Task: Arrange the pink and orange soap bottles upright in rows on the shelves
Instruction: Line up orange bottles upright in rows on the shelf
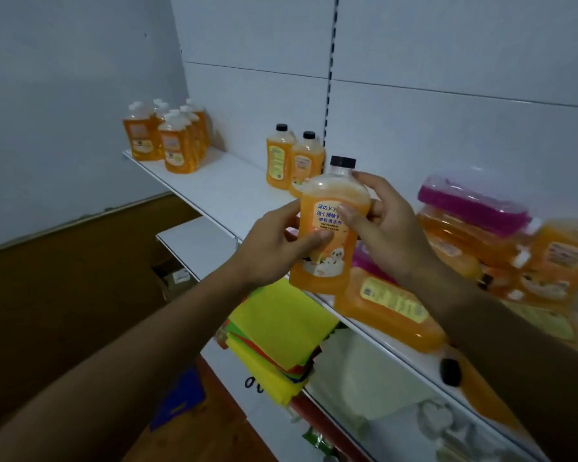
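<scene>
Both hands are holding one orange bottle (331, 228) upright above the shelf (227, 185) edge: the left hand (274, 245) is gripping its lower body, the right hand (384, 218) its shoulder. At ten o'clock, two black-capped bottles (294, 161) and a white-capped group (171, 138) are already standing. At three o'clock, a heap of orange bottles (387, 308) and a pink bottle (471, 201) is lying unsorted, so I judge most work is remaining.

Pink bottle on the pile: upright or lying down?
Lying down. The pink bottle rests on its side atop lying orange bottles.
</scene>
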